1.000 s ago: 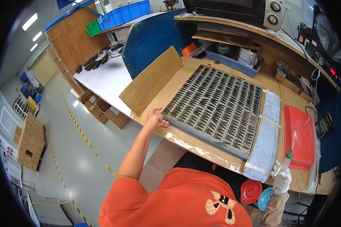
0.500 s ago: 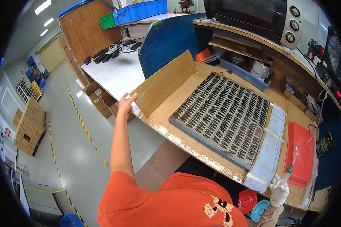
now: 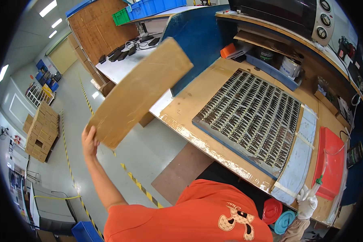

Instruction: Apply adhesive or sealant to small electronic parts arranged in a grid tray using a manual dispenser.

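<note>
My left hand (image 3: 90,141) grips the lower left corner of a long flat cardboard sheet (image 3: 143,92), thumb on its face. The sheet is tilted in the air beyond the bench's left edge, over the floor and partly in front of a white table. At the lower right, my right hand (image 3: 307,203), in a white glove below a tan sleeve, is closed round a clear syringe (image 3: 315,188) with a green fitting and thin tube. Between the hands lies a dark slab (image 3: 250,117) covered in rows of small dark parts with light ends.
A pale blue taped strip (image 3: 298,161) borders the slab's right side. Beyond it lies a red tray (image 3: 328,161). A blue tray (image 3: 272,71) with cans sits under the shelf, by a blue partition (image 3: 201,40). Red (image 3: 272,210) and teal (image 3: 285,222) lids are below the bench's front edge.
My left hand has lifted the cardboard sheet off the bench and swung it left, out over the floor. My right hand keeps its hold on the syringe. The view has shifted slightly.
</note>
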`<control>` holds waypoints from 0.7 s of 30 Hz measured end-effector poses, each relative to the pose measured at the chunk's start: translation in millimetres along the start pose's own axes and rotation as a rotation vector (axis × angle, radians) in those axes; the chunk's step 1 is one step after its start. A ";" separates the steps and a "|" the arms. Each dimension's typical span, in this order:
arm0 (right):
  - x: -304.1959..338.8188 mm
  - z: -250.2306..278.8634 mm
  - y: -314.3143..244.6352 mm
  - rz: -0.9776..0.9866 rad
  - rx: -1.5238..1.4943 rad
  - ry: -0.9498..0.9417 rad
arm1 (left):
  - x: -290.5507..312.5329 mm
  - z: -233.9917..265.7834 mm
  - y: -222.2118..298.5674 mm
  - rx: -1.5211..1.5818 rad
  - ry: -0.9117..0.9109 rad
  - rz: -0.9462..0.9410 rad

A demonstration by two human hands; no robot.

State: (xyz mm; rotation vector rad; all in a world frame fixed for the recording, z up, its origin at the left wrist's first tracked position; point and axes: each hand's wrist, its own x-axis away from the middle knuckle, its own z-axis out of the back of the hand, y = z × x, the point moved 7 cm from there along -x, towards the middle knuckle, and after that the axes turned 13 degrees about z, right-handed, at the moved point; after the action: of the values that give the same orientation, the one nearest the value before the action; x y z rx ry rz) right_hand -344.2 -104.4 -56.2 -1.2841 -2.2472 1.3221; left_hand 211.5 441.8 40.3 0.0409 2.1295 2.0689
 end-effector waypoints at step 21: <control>1.2 -10.7 -3.4 -0.042 0.144 0.077 | -151.4 -51.3 -135.3 0.105 0.452 0.507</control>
State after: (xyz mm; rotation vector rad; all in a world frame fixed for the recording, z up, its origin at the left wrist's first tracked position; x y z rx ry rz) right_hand -340.7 -97.8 -47.7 -1.2102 -2.0751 1.3679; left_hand 366.8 365.2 -77.4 0.1555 2.7289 2.4165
